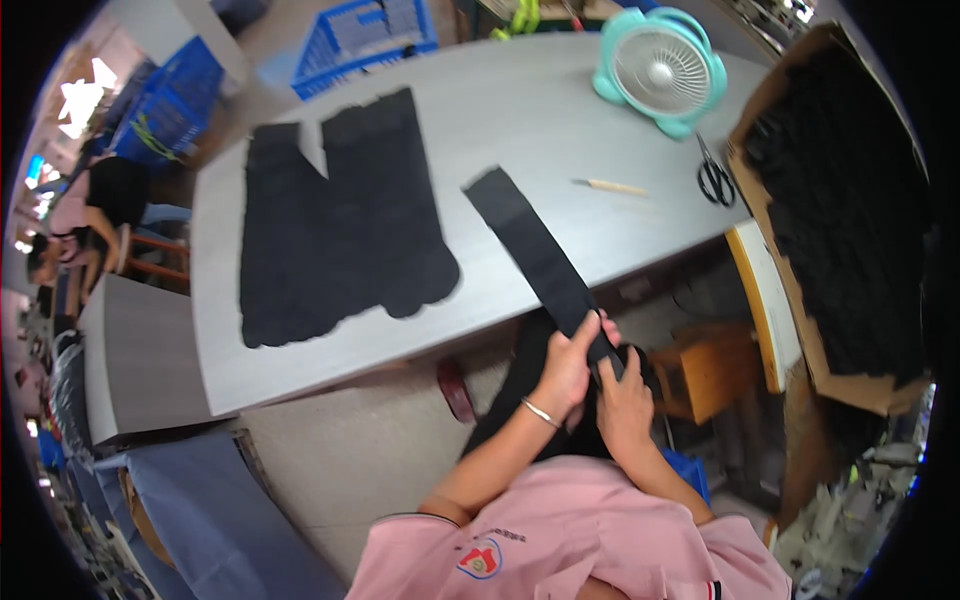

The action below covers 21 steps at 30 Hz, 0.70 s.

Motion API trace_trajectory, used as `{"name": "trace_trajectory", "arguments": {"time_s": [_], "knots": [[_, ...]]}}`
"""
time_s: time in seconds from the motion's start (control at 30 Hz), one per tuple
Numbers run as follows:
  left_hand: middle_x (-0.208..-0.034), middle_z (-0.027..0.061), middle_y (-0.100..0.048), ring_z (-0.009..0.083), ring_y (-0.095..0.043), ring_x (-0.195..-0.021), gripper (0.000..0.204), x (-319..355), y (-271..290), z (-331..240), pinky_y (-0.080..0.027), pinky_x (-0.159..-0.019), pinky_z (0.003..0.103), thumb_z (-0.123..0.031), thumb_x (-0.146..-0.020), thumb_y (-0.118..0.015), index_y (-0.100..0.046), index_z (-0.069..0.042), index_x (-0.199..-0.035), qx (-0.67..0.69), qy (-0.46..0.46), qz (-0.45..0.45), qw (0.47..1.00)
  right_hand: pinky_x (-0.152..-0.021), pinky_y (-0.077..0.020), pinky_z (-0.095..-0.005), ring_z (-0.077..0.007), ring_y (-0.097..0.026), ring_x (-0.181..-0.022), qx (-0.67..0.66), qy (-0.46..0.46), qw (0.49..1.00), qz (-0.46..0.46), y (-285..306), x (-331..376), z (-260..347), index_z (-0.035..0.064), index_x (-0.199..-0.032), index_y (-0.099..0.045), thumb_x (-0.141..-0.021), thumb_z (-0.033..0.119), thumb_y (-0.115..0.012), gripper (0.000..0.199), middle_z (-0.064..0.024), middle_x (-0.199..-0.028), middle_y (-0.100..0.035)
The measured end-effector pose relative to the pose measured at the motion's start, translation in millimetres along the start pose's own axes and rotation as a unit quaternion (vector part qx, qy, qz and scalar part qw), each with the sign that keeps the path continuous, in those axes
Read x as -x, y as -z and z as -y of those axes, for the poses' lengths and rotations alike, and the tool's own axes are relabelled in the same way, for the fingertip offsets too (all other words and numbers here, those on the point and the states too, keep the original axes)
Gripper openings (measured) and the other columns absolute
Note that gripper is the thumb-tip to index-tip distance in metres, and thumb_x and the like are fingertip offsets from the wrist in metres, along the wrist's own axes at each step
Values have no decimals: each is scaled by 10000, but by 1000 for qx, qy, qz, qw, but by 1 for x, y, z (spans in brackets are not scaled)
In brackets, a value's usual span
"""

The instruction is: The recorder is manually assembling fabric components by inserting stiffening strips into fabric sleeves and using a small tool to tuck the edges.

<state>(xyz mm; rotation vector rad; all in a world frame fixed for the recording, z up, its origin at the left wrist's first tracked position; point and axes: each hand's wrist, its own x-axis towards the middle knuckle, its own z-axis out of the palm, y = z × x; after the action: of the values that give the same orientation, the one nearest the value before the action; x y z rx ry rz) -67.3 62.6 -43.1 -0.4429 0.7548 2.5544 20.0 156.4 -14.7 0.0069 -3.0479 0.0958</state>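
Note:
A long black sock (pixel 530 245) stretches from the grey table (pixel 520 110) down toward my lap. My left hand (pixel 568 362) grips its near end, thumb and fingers pinched on the fabric. My right hand (pixel 625 398) sits just right of it, fingers closed on the same end of the sock. A flat pile of black socks (pixel 340 225) lies spread on the table's left half, apart from both hands.
A teal desk fan (pixel 660 68), black scissors (pixel 714 178) and a thin wooden stick (pixel 612 186) lie on the table's right side. A cardboard box (pixel 800 300) full of black socks stands at the right. Blue crates (pixel 360 40) sit beyond the table.

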Motion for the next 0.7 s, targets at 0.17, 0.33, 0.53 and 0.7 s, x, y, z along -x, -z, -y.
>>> {"name": "trace_trajectory", "arguments": {"time_s": [0.17,0.33,0.53,0.7], "knots": [[-933,65,-654,163,-639,-864,290,-2,3,-1,-531,-809,311,-266,-965,-657,-596,-22,-1109,-22,20,-5,1000,-693,-549,-389,-299,-671,-854,31,-40,998,36,-19,-31,16,139,-1074,-642,-850,118,-609,228,-219,-1196,-528],[-919,53,-642,168,-631,-900,327,-6,2,-9,-518,-850,326,-323,-977,-637,-581,-29,-1106,-28,-17,33,999,-646,-539,-384,-289,-669,-830,21,-42,999,-2,-25,-62,20,78,-983,-675,-832,115,-617,166,-151,-1013,-588],[-903,59,-632,172,-645,-864,344,1,4,-9,-526,-816,310,-353,-992,-604,-590,-18,-1071,-14,20,19,1000,-646,-532,-394,-326,-659,-821,-35,-25,998,43,5,-12,10,246,-1315,-559,-806,60,-632,547,-328,-1283,-507],[-924,69,-640,195,-649,-897,312,-1,3,-6,-530,-838,331,-324,-1005,-588,-592,-18,-1061,-50,7,29,998,-629,-510,-371,-283,-657,-782,0,-24,999,-24,-12,-38,11,239,-1248,-579,-839,130,-609,425,-179,-1117,-594]]}}
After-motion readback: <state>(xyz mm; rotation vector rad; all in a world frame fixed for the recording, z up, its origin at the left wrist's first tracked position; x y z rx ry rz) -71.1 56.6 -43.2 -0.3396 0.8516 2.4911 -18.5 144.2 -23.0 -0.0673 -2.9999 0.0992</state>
